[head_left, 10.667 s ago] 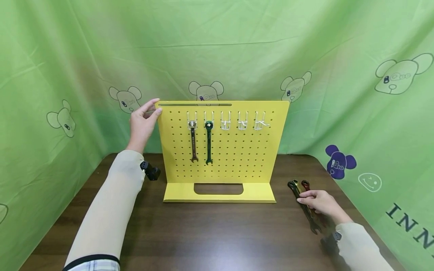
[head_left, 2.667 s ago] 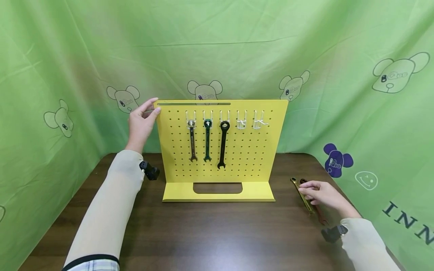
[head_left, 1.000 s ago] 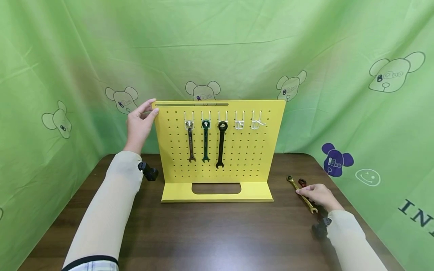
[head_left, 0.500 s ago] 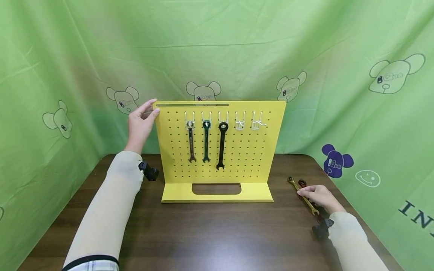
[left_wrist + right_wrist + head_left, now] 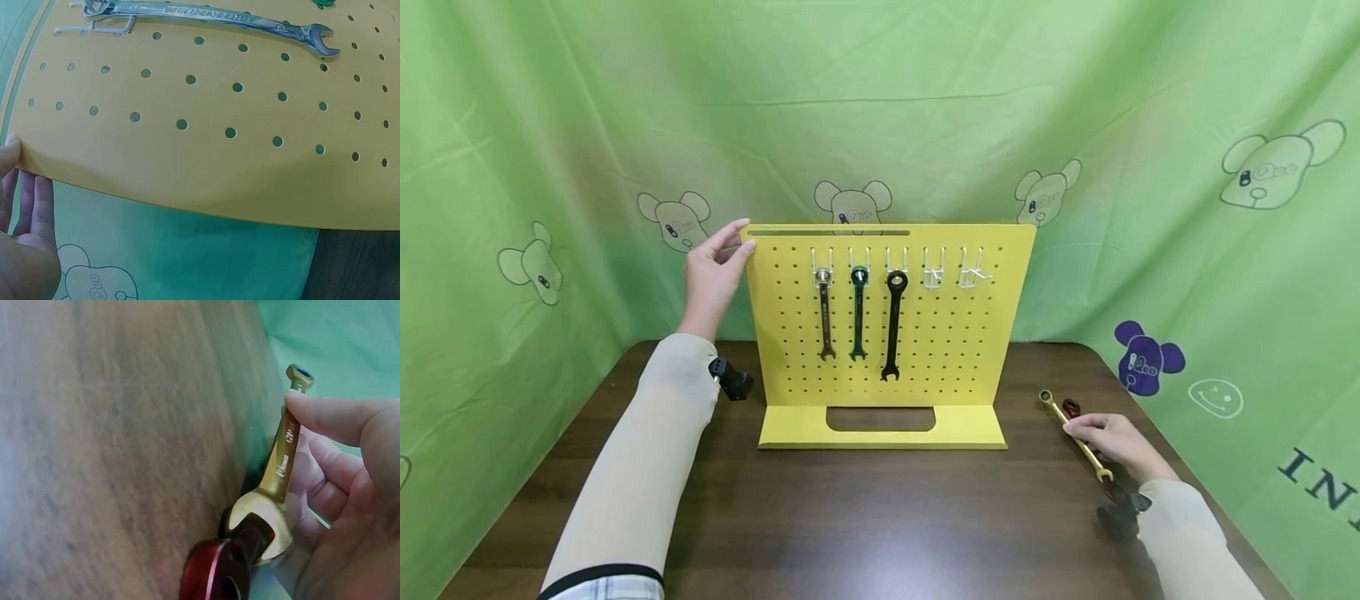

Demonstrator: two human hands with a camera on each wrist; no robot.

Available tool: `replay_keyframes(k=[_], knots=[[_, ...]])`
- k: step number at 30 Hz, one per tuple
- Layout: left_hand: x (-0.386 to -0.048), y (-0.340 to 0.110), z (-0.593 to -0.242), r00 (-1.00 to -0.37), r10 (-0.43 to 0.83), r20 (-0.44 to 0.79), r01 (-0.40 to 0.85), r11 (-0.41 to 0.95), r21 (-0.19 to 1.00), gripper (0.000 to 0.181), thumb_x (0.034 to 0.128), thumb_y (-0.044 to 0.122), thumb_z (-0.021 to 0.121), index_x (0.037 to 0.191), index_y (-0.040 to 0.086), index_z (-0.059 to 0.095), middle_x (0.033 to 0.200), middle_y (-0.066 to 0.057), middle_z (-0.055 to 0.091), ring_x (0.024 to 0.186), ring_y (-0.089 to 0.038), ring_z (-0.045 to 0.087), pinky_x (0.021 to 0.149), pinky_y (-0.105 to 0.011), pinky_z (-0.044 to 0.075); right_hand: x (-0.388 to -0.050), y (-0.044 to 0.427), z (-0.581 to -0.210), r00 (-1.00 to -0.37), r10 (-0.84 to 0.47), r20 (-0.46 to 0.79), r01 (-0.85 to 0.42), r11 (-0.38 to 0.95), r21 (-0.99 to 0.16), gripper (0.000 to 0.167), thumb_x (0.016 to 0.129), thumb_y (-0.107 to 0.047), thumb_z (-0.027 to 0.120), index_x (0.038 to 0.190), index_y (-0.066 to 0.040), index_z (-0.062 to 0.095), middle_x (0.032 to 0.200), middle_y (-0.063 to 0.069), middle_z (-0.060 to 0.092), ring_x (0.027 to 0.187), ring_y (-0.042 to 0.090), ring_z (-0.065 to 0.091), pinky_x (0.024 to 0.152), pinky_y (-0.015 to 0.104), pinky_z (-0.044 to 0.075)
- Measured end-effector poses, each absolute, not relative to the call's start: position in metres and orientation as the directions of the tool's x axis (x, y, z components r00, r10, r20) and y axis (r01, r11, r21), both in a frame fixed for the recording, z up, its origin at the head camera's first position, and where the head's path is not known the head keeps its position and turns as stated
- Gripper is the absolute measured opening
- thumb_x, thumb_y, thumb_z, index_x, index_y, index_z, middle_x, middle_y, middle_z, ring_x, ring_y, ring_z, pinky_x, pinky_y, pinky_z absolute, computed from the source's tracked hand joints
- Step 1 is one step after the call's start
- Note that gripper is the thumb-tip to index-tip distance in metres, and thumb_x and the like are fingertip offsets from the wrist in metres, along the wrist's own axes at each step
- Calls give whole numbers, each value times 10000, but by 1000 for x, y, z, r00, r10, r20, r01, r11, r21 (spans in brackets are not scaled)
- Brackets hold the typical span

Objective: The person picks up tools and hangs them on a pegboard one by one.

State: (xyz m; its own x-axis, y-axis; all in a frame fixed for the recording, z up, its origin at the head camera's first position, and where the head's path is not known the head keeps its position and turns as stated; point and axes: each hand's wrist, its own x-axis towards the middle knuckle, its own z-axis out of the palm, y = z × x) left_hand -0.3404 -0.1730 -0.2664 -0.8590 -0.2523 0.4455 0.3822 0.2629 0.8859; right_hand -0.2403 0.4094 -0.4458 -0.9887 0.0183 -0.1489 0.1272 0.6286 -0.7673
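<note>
In the head view my left hand (image 5: 711, 275) grips the upper left corner of a yellow pegboard (image 5: 940, 358); the left wrist view has the thumb in front and fingers behind. Between thumb and fingers of my right hand (image 5: 1116, 442) is a gold combination wrench (image 5: 281, 456), tilted, its open end toward me. A red wrench (image 5: 1072, 407) lies beside and below it, partly hidden by the hand. Hanging from the board's hooks, left to right, are a silver wrench (image 5: 826, 321), a green wrench (image 5: 859, 321) and a black wrench (image 5: 893, 329).
Two white wire hooks (image 5: 933, 271) without wrenches are on the board's right half. Its base stands on a dark wooden table (image 5: 880, 517). A green printed curtain (image 5: 925, 108) surrounds the table at the back and sides.
The black wrench has gone from the table at right to the third hook. My right hand has since taken hold of the gold wrench and lifted it slightly. My left hand has stayed put.
</note>
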Motion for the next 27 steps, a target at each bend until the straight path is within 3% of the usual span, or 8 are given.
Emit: replay_keyframes(k=[4,15,27], knots=[[-341,-173,-266,-860,-252,443,383,251,889,368,960,248,702,1327,229,676,1244,-48,665,1053,-143,628,915,-266,531,-237,406,-441,-992,-2,-129,98,639,-763,438,988,-246,631,1181,148,610,945,38,649,771,111,553,656,298,526],[-342,-173,-268,-857,-256,446,387,252,887,380,959,247,704,1335,205,669,1243,-52,668,1046,-143,633,915,-267,531,-234,388,-425,-996,-62,-72,24,562,-827,353,1012,-183,596,1157,137,556,781,5,511,678,107,490,554,266,471],[-341,-172,-267,-861,-260,438,379,249,891,364,960,244,703,1323,241,680,1226,-47,669,1029,-133,631,888,-254,536,-234,358,-391,-992,-125,21,-82,506,-859,279,1019,-211,609,1121,45,569,756,17,502,606,112,501,514,301,501]])
